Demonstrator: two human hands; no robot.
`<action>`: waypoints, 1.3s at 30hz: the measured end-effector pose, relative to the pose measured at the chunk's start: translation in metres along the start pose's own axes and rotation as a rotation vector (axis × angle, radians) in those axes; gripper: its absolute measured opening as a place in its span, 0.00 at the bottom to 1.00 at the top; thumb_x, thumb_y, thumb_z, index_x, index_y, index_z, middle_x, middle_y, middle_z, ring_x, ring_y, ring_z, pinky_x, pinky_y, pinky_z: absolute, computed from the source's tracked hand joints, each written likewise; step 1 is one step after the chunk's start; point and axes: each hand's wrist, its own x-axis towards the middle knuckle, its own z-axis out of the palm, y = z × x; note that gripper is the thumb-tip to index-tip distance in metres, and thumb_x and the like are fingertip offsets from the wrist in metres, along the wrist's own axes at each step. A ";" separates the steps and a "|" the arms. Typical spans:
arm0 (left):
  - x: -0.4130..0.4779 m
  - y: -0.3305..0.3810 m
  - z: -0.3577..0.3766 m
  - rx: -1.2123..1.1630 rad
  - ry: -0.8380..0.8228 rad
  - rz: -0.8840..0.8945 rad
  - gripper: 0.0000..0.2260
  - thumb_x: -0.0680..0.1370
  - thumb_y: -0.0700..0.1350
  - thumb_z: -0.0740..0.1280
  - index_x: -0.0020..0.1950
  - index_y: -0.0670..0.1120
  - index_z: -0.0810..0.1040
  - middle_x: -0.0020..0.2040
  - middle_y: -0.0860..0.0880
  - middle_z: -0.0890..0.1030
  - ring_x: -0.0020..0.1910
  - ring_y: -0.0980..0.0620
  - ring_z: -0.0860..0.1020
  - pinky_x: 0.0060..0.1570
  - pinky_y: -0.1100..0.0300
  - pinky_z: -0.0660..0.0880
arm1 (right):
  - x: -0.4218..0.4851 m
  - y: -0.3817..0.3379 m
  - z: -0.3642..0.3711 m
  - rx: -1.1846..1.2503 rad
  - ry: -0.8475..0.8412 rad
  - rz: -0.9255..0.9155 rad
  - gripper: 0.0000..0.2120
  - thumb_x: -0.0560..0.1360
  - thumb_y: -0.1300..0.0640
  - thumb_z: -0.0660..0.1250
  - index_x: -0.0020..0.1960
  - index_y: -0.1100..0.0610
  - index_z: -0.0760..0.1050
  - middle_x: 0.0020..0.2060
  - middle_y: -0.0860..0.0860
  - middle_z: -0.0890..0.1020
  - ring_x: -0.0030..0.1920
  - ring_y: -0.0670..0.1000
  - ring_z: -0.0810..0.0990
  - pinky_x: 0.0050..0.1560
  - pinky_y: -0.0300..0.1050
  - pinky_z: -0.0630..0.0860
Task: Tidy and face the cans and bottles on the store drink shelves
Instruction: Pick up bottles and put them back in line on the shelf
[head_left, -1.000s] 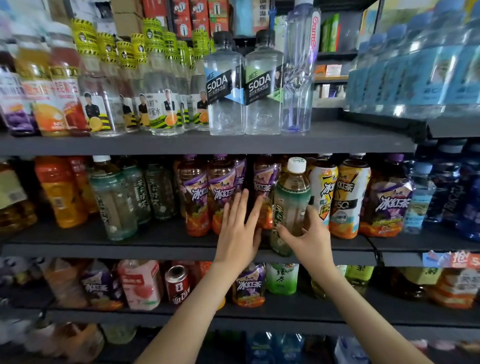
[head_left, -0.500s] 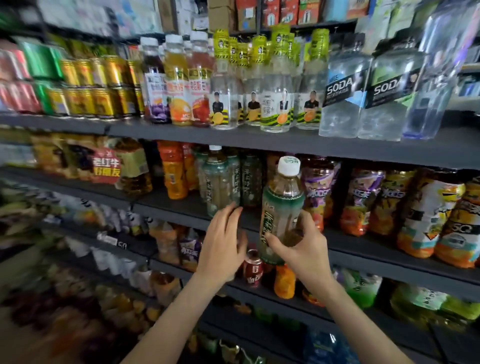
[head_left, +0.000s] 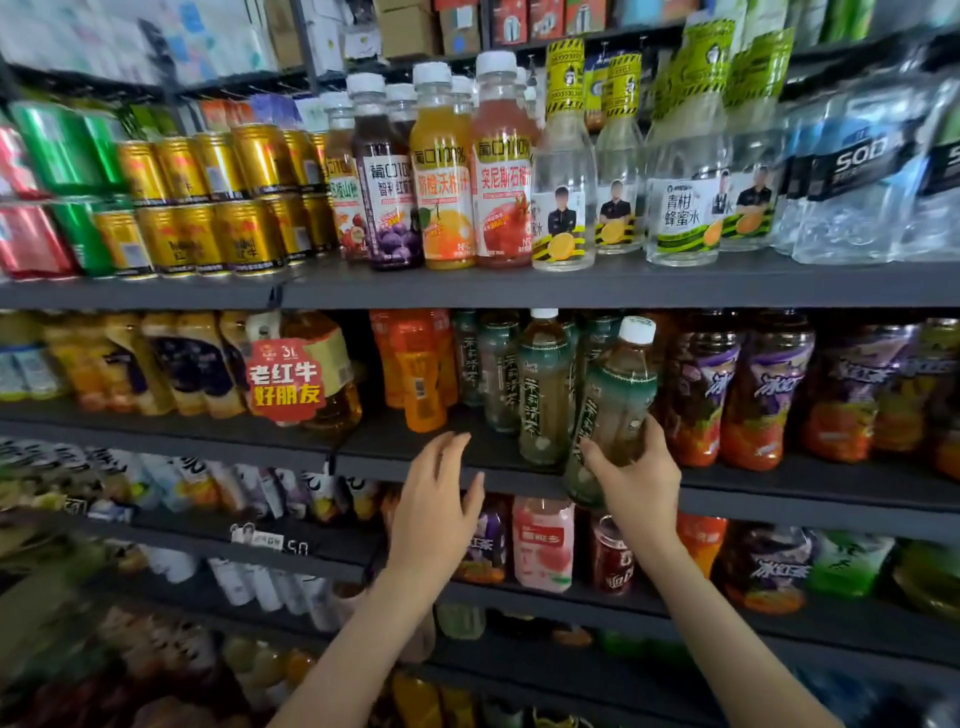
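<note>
My right hand (head_left: 636, 480) grips the lower body of a green-labelled tea bottle with a white cap (head_left: 615, 395), tilted and held just in front of the middle shelf (head_left: 415, 452). It hangs beside a row of matching green tea bottles (head_left: 543, 395) standing on that shelf. My left hand (head_left: 436, 512) hovers with relaxed fingers in front of the shelf edge, left of the bottle, holding nothing.
Orange bottles (head_left: 421, 374) stand left of the tea row and purple iced-tea bottles (head_left: 737, 395) to its right. The top shelf carries gold cans (head_left: 218, 208), juice bottles (head_left: 447, 176) and clear water bottles (head_left: 680, 171). Lower shelves hold more drinks, including a pink carton (head_left: 543, 543).
The view has swung left along the shelves. My right hand has carried the green tea bottle leftwards to the matching tea row. My left hand moved along with it, still holding nothing.
</note>
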 end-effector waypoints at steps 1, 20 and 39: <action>0.007 0.004 0.005 -0.054 -0.043 -0.027 0.20 0.79 0.48 0.64 0.70 0.44 0.69 0.66 0.46 0.72 0.65 0.48 0.71 0.58 0.57 0.73 | 0.003 0.001 0.000 -0.010 0.012 0.004 0.29 0.70 0.52 0.74 0.67 0.54 0.68 0.53 0.48 0.81 0.54 0.49 0.80 0.56 0.49 0.78; 0.070 0.028 0.066 -0.311 -0.018 -0.270 0.29 0.73 0.54 0.71 0.65 0.39 0.67 0.58 0.44 0.73 0.56 0.46 0.76 0.49 0.62 0.72 | 0.035 0.018 0.012 -0.144 -0.027 -0.069 0.33 0.69 0.52 0.75 0.69 0.54 0.65 0.55 0.49 0.79 0.56 0.47 0.78 0.58 0.49 0.77; 0.115 -0.053 0.066 -0.165 -0.085 -0.241 0.32 0.78 0.53 0.65 0.72 0.36 0.58 0.68 0.38 0.67 0.65 0.42 0.71 0.59 0.56 0.73 | 0.048 0.018 0.057 -0.416 0.111 -0.046 0.43 0.72 0.53 0.72 0.77 0.58 0.49 0.71 0.57 0.66 0.70 0.58 0.67 0.65 0.56 0.70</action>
